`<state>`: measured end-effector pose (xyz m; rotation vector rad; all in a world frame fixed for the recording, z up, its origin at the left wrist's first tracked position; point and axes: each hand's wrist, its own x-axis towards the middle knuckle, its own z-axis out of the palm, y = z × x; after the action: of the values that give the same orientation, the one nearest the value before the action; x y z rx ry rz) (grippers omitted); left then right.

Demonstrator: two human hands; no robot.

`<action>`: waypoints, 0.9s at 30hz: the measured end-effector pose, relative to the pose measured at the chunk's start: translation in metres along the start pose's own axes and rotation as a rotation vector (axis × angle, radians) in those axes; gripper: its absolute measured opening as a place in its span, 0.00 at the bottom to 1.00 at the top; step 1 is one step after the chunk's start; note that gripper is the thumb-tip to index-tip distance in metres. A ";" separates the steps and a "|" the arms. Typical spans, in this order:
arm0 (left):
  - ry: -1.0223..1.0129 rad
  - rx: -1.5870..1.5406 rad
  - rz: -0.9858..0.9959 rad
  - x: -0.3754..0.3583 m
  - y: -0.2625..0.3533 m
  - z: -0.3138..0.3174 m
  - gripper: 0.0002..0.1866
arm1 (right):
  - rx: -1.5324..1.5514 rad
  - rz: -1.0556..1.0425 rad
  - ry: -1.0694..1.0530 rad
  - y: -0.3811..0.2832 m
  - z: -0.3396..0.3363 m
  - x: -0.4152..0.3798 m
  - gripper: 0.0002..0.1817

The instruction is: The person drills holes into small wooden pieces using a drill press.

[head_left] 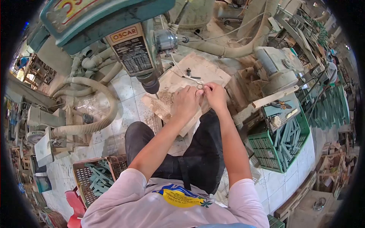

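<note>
My left hand [186,100] and my right hand [215,95] are close together over the wooden drill table [211,70], fingers pinched. Between their fingertips shows a small pale loop of cord [200,86]; its ends are partly hidden by the fingers. Just beyond lie a small black metal piece [188,72] and a thin dark rod [195,77], touching or near the cord. To the left of my left hand, the drill press chuck [150,84] points down with a bit in it. Wood shavings [166,97] lie under the bit.
The drill press head [131,49] hangs close above on the left. A ribbed hose [110,110] curves across the floor. Green-painted strips fill a green crate [266,146] at right and a brown crate [81,182] at left. Pliers [280,104] rest on a board over the green crate.
</note>
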<state>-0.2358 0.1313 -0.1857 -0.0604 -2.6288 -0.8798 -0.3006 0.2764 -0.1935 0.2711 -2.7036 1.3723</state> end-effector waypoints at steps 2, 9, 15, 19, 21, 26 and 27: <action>0.004 -0.009 -0.011 -0.001 -0.002 0.003 0.25 | 0.113 0.057 -0.012 0.007 0.000 -0.004 0.11; 0.020 -0.076 0.043 -0.011 -0.010 -0.005 0.14 | 0.240 0.022 -0.013 0.018 -0.001 -0.021 0.11; -0.032 -0.482 -0.101 -0.017 -0.023 -0.010 0.11 | 0.333 -0.066 -0.003 -0.003 -0.010 -0.044 0.13; -0.201 -1.053 -0.405 -0.025 0.001 -0.032 0.12 | 0.611 -0.108 -0.089 -0.038 -0.014 -0.077 0.13; -0.215 -1.139 -0.469 -0.032 0.011 -0.040 0.12 | 0.631 -0.057 -0.083 -0.037 -0.017 -0.087 0.14; -0.154 -1.489 -0.578 -0.043 0.030 -0.049 0.11 | 0.831 -0.012 -0.012 -0.042 -0.020 -0.103 0.14; -0.132 -1.563 -0.523 -0.045 0.032 -0.049 0.12 | 0.869 -0.005 -0.042 -0.049 -0.025 -0.107 0.12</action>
<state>-0.1729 0.1312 -0.1473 0.1801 -1.3673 -2.8626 -0.1855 0.2806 -0.1577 0.3557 -1.9473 2.4656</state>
